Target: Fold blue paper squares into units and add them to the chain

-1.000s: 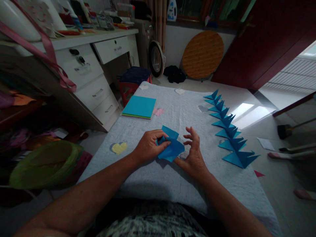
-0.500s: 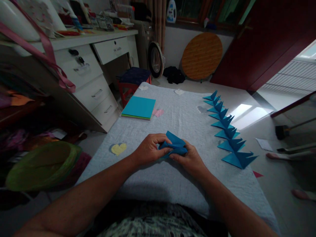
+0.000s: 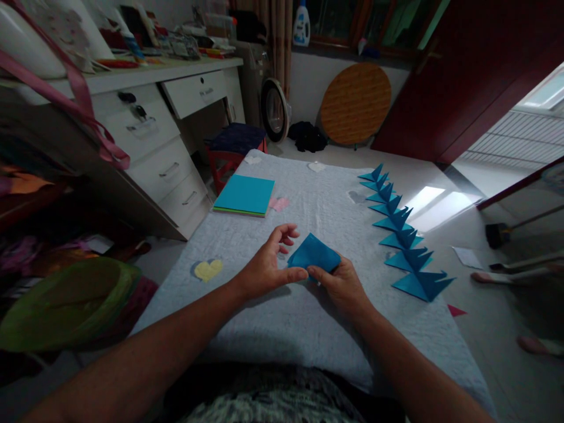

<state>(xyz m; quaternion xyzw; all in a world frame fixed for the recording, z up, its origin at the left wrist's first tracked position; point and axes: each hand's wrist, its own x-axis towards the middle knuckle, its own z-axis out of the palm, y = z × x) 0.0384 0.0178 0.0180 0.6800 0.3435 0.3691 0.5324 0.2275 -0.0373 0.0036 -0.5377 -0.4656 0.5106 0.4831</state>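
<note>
A folded blue sheet of origami paper (image 3: 314, 252), now a flat diamond shape, is pinched at its right corner by my right hand (image 3: 341, 282), thumb on top. My left hand (image 3: 268, 261) is at the paper's left side with its fingers spread and raised off it; its thumb reaches to the paper's lower edge, and whether it touches cannot be made out. To the right stands a row of several folded blue paper cranes (image 3: 420, 279). Farther back on the left lies a stack of square coloured paper (image 3: 247, 194), blue on top.
The table wears a pale cloth (image 3: 251, 329) with heart patches. A white desk (image 3: 154, 147) stands left, with a stool (image 3: 238, 140) beside it. A green-lined bin (image 3: 70, 305) is at lower left. On the floor at right lies a red paper scrap (image 3: 457, 310).
The blue paper went from a puffed, partly opened form to a flat diamond. My left fingers have let go and spread apart, while my right hand keeps its hold.
</note>
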